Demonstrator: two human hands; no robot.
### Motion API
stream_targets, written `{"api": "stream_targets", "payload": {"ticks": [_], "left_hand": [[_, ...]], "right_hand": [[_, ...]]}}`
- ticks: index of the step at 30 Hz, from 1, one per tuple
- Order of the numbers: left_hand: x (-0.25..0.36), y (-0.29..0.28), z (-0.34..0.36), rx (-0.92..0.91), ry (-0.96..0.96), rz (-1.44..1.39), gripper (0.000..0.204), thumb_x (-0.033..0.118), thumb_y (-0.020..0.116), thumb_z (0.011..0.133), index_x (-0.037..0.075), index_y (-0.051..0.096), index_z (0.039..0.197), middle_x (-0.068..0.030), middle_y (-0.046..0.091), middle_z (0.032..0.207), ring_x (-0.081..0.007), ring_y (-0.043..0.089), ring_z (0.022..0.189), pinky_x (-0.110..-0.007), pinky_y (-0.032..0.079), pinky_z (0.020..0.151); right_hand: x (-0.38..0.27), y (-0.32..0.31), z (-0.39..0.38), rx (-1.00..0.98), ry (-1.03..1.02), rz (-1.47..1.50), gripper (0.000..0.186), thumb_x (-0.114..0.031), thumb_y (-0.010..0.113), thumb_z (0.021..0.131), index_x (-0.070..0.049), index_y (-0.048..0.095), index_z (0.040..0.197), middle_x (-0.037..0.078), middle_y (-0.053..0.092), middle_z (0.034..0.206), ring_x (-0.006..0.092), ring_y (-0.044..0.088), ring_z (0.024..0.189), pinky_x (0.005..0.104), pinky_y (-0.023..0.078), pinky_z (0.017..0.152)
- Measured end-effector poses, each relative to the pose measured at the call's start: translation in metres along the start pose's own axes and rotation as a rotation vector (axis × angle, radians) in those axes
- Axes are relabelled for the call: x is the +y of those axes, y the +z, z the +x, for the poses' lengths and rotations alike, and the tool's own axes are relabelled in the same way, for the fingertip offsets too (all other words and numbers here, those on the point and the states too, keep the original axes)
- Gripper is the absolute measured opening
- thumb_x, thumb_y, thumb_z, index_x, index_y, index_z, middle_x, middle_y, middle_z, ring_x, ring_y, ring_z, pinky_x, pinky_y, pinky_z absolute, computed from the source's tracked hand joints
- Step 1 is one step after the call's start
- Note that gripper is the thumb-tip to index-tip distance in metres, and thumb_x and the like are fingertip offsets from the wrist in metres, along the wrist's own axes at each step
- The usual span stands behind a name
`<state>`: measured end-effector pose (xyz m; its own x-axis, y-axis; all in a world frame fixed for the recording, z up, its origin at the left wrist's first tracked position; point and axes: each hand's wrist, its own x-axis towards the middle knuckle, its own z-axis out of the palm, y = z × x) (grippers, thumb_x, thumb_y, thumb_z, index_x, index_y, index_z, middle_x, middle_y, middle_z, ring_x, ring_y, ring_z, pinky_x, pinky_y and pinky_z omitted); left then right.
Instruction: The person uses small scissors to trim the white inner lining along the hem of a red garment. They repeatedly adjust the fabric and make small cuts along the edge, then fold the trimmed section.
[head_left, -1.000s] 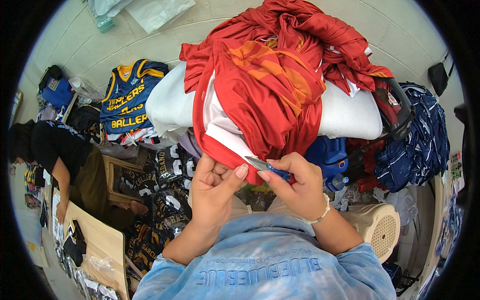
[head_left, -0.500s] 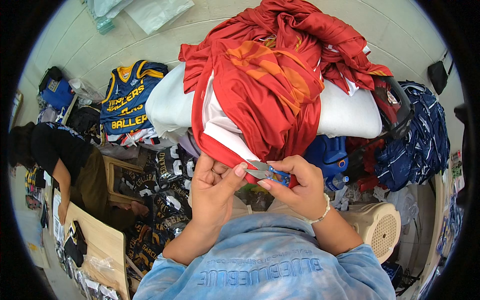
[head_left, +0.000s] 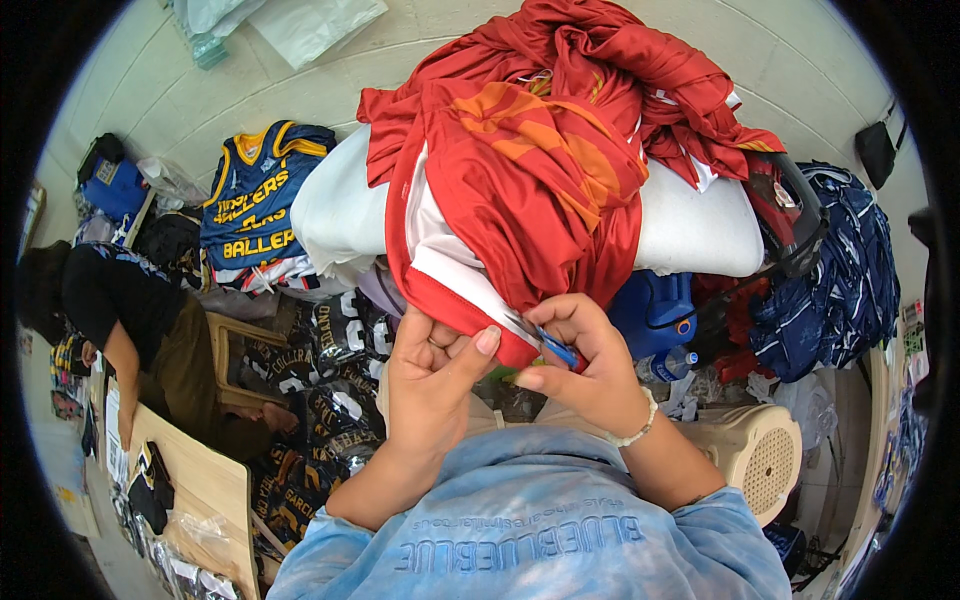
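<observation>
"Where to look for the red garment [head_left: 545, 210]?"

"Heaped over the white padded board [head_left: 335, 205], drawn down past the near edge at its red hem [head_left: 450, 302]."

"Held how?"

"Pinched at the hem between thumb and fingers of the left hand [head_left: 430, 370]. Gripped in the curled right hand [head_left: 592, 358]: blue-handled snips [head_left: 560, 350], close against the hem, blades partly hidden."

"Any room to move?"

"Very little between the hands. White padding showing on both sides of the heap. Near the right hand, a water bottle [head_left: 673, 363] and a blue container [head_left: 652, 312]; by the right forearm, a tan stool [head_left: 745, 450]. Left of the left hand, dark wrapped jerseys [head_left: 335, 385]."

"Changed since half a second ago?"

"Lifted slightly and turned along with the right hand, as for the snips; seen as one thin sliver instead of two parted blades. Barely any shift in the left hand or the garment."
</observation>
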<state>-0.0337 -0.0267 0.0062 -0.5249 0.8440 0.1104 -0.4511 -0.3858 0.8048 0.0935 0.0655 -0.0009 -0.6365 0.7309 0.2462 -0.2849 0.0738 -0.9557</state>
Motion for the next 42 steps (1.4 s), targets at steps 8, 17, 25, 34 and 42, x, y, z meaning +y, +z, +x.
{"api": "stream_targets", "payload": {"ticks": [8, 17, 25, 34, 42], "left_hand": [[0.006, -0.005, 0.01, 0.046, 0.016, -0.022, 0.051, -0.004, 0.053, 0.09, 0.001, 0.036, 0.138, -0.0145, 0.055, 0.125, -0.0211, 0.06, 0.109, -0.034, 0.053, 0.09], [0.004, -0.005, 0.006, -0.008, -0.038, -0.048, 0.063, -0.005, 0.055, 0.09, 0.005, 0.027, 0.145, -0.0118, 0.059, 0.12, -0.0171, 0.061, 0.105, -0.03, 0.051, 0.088], [-0.002, -0.003, 0.002, -0.023, -0.003, -0.005, 0.058, -0.005, 0.054, 0.088, 0.003, 0.032, 0.141, -0.0154, 0.059, 0.121, -0.0206, 0.063, 0.103, -0.033, 0.055, 0.085], [0.0, -0.003, 0.002, -0.053, -0.019, -0.023, 0.062, -0.007, 0.056, 0.089, 0.003, 0.029, 0.144, -0.0122, 0.06, 0.117, -0.0176, 0.061, 0.105, -0.033, 0.052, 0.09], [0.0, -0.004, 0.001, -0.074, -0.029, -0.063, 0.062, -0.008, 0.055, 0.089, 0.003, 0.029, 0.144, -0.012, 0.06, 0.117, -0.0183, 0.061, 0.104, -0.034, 0.052, 0.09]], "right_hand": [[-0.002, -0.017, -0.001, -0.077, -0.061, -0.325, 0.023, -0.013, 0.074, 0.081, -0.002, 0.058, 0.094, 0.001, 0.059, 0.078, 0.0047, 0.049, 0.07, 0.0214, 0.042, 0.062], [-0.009, -0.008, 0.0, -0.037, -0.281, -0.469, 0.029, -0.011, 0.079, 0.075, 0.001, 0.064, 0.096, 0.007, 0.065, 0.085, 0.0094, 0.059, 0.072, 0.0224, 0.046, 0.066], [-0.009, -0.005, 0.002, -0.026, -0.303, -0.513, 0.026, -0.013, 0.079, 0.075, 0.0, 0.064, 0.091, 0.008, 0.066, 0.079, 0.0116, 0.062, 0.065, 0.0239, 0.047, 0.059], [-0.01, -0.007, 0.003, -0.035, -0.283, -0.543, 0.026, -0.015, 0.078, 0.077, -0.001, 0.062, 0.091, 0.006, 0.065, 0.077, 0.0094, 0.06, 0.062, 0.0239, 0.047, 0.054], [-0.01, -0.008, 0.001, -0.057, -0.265, -0.472, 0.027, -0.016, 0.078, 0.077, -0.001, 0.061, 0.092, 0.006, 0.065, 0.078, 0.0081, 0.06, 0.064, 0.0229, 0.046, 0.056]]}}
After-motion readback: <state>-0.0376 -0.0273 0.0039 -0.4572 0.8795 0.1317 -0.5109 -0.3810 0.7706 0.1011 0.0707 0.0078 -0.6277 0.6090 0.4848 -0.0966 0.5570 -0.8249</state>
